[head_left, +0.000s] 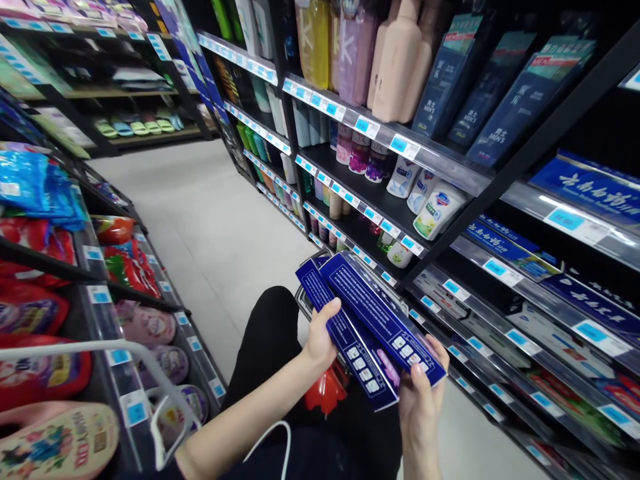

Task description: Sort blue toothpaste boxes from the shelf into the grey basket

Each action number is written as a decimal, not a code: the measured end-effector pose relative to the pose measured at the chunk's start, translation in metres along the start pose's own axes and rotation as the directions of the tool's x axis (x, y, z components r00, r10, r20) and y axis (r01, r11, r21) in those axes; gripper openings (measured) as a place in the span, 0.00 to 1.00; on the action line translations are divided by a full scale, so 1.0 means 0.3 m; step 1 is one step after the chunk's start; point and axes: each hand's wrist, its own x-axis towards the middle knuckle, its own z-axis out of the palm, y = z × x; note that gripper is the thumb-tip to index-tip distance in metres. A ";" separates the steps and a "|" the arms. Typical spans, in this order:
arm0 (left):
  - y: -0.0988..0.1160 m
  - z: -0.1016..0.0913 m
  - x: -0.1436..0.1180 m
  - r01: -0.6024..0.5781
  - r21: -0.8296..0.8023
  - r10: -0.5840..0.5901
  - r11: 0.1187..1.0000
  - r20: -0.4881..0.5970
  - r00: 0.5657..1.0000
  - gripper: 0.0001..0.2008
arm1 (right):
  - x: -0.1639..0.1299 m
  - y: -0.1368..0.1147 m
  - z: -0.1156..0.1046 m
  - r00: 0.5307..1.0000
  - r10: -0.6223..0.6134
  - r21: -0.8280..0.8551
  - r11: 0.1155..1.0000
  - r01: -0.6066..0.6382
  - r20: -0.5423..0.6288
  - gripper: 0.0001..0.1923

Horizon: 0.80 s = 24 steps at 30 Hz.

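Note:
I hold two long dark blue toothpaste boxes low in the aisle. My left hand (pixel 320 337) grips the lower blue box (pixel 345 337) from its left side. The upper blue box (pixel 383 313) lies partly on top of it, and my right hand (pixel 423 393) holds that one by its near end. Both boxes show their printed back with small white squares. They point away from me toward the right-hand shelves. A red object (pixel 325 390) shows just beneath the boxes, above my black-clad knee.
Black shelving (pixel 520 157) on the right carries similar blue toothpaste boxes (pixel 585 183), bottles and blue price tags. Shelves on the left hold colourful packs (pixel 30 187) and slippers. A grey metal handle (pixel 140 363) stands at my left. Pale floor (pixel 210 220) runs down the aisle.

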 end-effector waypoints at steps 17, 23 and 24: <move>0.207 -0.452 0.300 0.034 0.073 -0.028 0.997 -0.071 0.997 0.18 | 0.089 0.076 -0.265 0.885 0.465 0.431 0.793 -0.431 0.030 0.22; 0.121 -0.667 0.422 0.230 0.049 -0.209 0.972 -0.266 0.941 0.14 | 0.073 0.233 -0.229 0.845 0.529 0.473 0.766 -0.435 -0.080 0.15; 0.115 -0.683 0.433 0.244 0.067 -0.219 0.967 -0.261 0.940 0.14 | 0.077 0.274 -0.220 0.845 0.525 0.457 0.779 -0.429 -0.103 0.13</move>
